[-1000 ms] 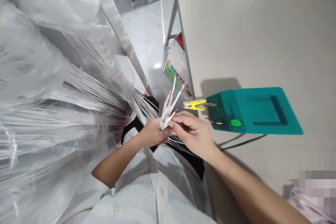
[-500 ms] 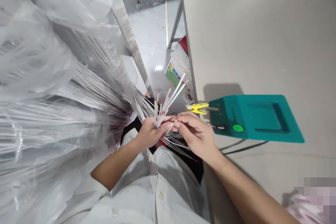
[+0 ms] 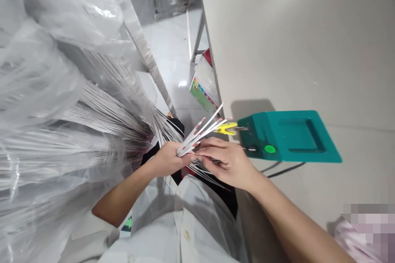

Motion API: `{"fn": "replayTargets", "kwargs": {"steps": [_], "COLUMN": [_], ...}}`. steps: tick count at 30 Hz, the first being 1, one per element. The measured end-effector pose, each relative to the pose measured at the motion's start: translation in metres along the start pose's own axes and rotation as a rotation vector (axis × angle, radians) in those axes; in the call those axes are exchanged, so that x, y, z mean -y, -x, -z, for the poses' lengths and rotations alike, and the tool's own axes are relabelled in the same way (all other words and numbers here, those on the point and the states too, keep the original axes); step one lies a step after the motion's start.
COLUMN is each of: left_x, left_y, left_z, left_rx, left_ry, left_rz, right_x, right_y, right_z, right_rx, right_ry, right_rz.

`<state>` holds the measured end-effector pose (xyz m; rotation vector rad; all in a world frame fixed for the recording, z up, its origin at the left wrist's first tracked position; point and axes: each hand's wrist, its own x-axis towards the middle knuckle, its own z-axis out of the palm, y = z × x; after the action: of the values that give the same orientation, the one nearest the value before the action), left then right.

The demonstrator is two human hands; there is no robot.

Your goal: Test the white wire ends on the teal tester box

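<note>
My left hand [image 3: 169, 158] is closed around a bunch of thin white wires [image 3: 206, 130], whose reddish tips fan up and to the right. Fingertips of my right hand [image 3: 228, 160] pinch together just beside my left thumb; whatever sits between them is too small to make out. More white wires hang below both hands across a black cloth on my lap. Right of my hands, a teal tester box [image 3: 300, 131] with a round green button [image 3: 270, 149] lies on the table, and a yellow clip [image 3: 226, 128] sticks out from its left side.
Large bundles of white wires [image 3: 105, 104] in clear plastic fill the left side. A pale table [image 3: 293, 49] spans the right, with black cables [image 3: 286, 169] beside the box. A printed carton [image 3: 203, 86] stands on the floor between. Pink fabric [image 3: 354, 240] shows at lower right.
The wire tips in my left hand have tilted down to the right and sit closer together. My right fingertips have shifted slightly down and left. The whole view has moved a little.
</note>
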<state>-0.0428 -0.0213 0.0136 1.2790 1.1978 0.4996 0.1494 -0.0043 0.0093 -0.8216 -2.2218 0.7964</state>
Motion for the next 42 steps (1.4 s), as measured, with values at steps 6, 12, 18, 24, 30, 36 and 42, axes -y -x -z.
{"fn": "replayTargets", "kwargs": {"steps": [6, 12, 18, 24, 30, 36, 42], "left_x": [0.002, 0.002, 0.003, 0.0, 0.002, 0.005, 0.014], "left_y": [-0.005, -0.01, -0.008, -0.004, -0.002, -0.002, -0.006], "left_z": [0.0, -0.012, -0.014, -0.016, -0.013, -0.003, -0.016], "left_rx": [0.043, -0.126, -0.353, -0.326, -0.206, 0.0, 0.008], "left_ry": [0.11, 0.407, 0.316, 0.142, 0.078, 0.196, 0.561], "left_rz": [0.171, 0.181, 0.061, -0.001, -0.035, -0.057, 0.044], "right_x": [0.003, -0.005, -0.002, 0.001, -0.005, -0.003, 0.004], "right_y": [0.006, 0.012, 0.007, 0.0, 0.001, 0.0, -0.003], "right_z": [-0.005, -0.007, -0.006, -0.002, 0.002, 0.003, -0.011], "right_rx": [0.013, -0.097, -0.397, -0.458, -0.1, -0.016, -0.183], "right_ry": [0.618, 0.706, 0.222, -0.081, -0.151, -0.445, -0.819], "right_rz": [0.287, 0.302, 0.001, -0.238, -0.148, -0.156, -0.426]}}
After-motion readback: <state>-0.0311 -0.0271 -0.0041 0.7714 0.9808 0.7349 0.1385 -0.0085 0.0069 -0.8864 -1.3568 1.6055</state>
